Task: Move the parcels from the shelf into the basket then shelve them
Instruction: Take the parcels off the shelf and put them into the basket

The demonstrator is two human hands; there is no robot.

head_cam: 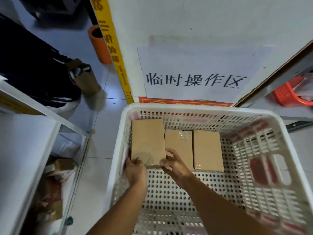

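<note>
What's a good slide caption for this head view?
Both hands, left and right, grip a box beside two others in a white basket.

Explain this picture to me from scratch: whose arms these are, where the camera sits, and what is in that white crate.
No machine here: a person wears one camera on the head, looking down at both bare hands. The white plastic basket holds three brown cardboard parcels side by side at its far end. The left hand and right hand together grip the near end of the leftmost parcel, which sits higher than the middle parcel and right parcel. A paper sign hangs on the wall behind.
</note>
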